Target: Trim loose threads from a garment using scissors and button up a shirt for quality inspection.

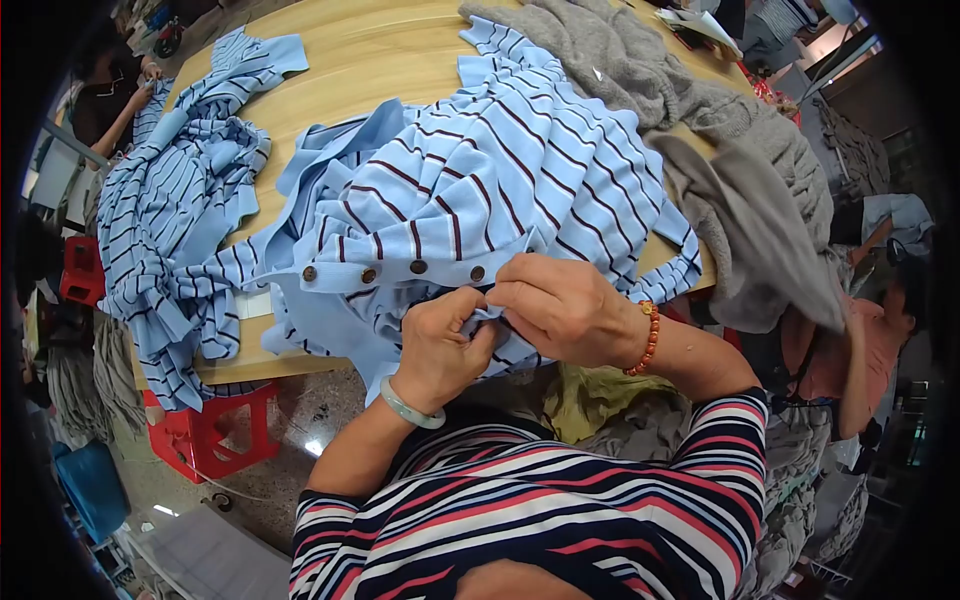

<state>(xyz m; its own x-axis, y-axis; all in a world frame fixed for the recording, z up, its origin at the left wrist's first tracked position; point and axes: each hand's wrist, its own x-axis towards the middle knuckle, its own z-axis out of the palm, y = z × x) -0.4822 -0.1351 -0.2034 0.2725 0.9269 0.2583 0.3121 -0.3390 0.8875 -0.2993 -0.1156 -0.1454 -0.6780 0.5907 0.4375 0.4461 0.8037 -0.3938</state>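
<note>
A light blue knit cardigan with dark and white stripes lies spread and rumpled before me. Along its near edge runs a plain blue button band with several round dark buttons. My left hand is closed in a pinch on the cardigan's edge, a jade-coloured bangle on its wrist. Right beside it, my right hand pinches the same edge, fingertips meeting those of the left; a beaded bracelet circles that wrist. Whether a small tool or thread sits between the fingertips is hidden.
More blue striped knitwear is heaped on the left of the wooden table. Grey knit garments pile along its right side. A red plastic stool stands below the left corner. Other people work at the far left and at the right.
</note>
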